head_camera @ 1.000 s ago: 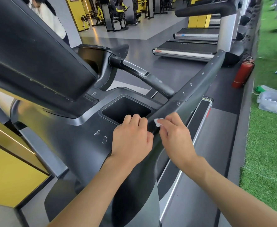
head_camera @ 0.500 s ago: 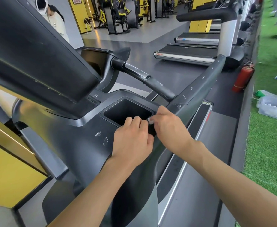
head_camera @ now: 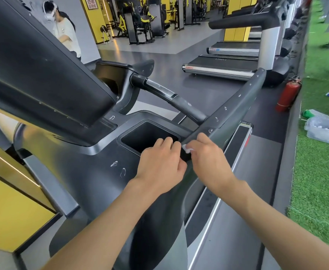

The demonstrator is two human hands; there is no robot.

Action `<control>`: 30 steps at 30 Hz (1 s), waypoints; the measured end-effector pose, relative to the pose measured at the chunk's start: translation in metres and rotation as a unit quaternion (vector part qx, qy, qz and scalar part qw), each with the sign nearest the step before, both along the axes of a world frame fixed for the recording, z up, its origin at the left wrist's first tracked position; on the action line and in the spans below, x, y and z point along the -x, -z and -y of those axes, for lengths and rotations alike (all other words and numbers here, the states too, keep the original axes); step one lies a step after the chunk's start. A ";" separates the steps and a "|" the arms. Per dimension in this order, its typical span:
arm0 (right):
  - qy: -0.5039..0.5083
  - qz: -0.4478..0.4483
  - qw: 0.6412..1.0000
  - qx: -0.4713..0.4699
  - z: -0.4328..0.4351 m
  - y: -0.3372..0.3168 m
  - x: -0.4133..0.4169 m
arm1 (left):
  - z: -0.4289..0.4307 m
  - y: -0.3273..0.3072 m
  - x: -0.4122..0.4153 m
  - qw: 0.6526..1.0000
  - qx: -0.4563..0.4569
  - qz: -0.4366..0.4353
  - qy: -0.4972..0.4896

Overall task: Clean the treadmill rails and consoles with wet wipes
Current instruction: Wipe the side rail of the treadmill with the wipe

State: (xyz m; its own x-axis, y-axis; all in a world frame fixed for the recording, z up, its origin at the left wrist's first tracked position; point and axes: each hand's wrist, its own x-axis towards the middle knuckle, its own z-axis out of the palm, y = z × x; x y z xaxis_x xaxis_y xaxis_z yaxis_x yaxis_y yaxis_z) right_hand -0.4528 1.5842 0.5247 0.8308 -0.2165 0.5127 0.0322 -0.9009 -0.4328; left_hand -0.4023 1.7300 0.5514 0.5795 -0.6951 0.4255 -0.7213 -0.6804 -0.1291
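— Place of the wipe [head_camera: 187, 149]?
— At the near end of the rail [head_camera: 237, 106], just beside the pocket [head_camera: 150, 135]. Was pinched, small and bunched, in the right grip [head_camera: 208, 158]; seemed to touch the rail there.
— And the left grip [head_camera: 159, 164]?
— Rested with bent fingers on the console [head_camera: 93, 172], at the rim of the pocket, almost against the right one. Could not tell whether clamped on the rim or only leaned there.
— Risks from here?
— Could lose the wipe, probably. Held so little of it, and rubbed on an edge; could slip out and drop into the pocket or down to the belt [head_camera: 257, 182]. Could also skip the white marks [head_camera: 225, 108] farther along the rail, if wiped only in short strokes. Could bump the left grip too, being so close.
— Direction of the rail?
— Pointed away from the grips, up and to the right. Lay long along that same line, near end low, far end high. For the wipe itself, no clear axis: too crumpled to tell.
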 end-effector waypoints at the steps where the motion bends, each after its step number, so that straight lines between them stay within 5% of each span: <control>1: 0.004 0.007 1.000 -0.017 0.000 0.004 0.002 | 0.001 0.001 -0.001 1.000 0.001 -0.002 0.005; 4: 0.059 0.012 0.992 -0.115 0.006 0.009 0.007 | 0.004 0.003 -0.004 1.000 0.006 -0.002 0.017; 18: 0.099 0.077 0.971 -0.206 -0.009 0.057 0.026 | 0.008 0.007 -0.003 1.000 0.001 0.027 0.009; 30: 0.127 0.040 0.934 -0.331 -0.021 0.081 0.027 | 0.008 0.006 -0.001 0.999 -0.007 0.039 -0.003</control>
State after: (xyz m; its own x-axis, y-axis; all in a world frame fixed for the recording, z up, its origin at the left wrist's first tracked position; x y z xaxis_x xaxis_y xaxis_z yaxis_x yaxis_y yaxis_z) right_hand -0.4801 1.6053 0.4439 0.6738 -0.6938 0.2543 -0.0906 -0.4191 -0.9034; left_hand -0.4010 1.7222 0.5452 0.5495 -0.6982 0.4588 -0.7048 -0.6823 -0.1942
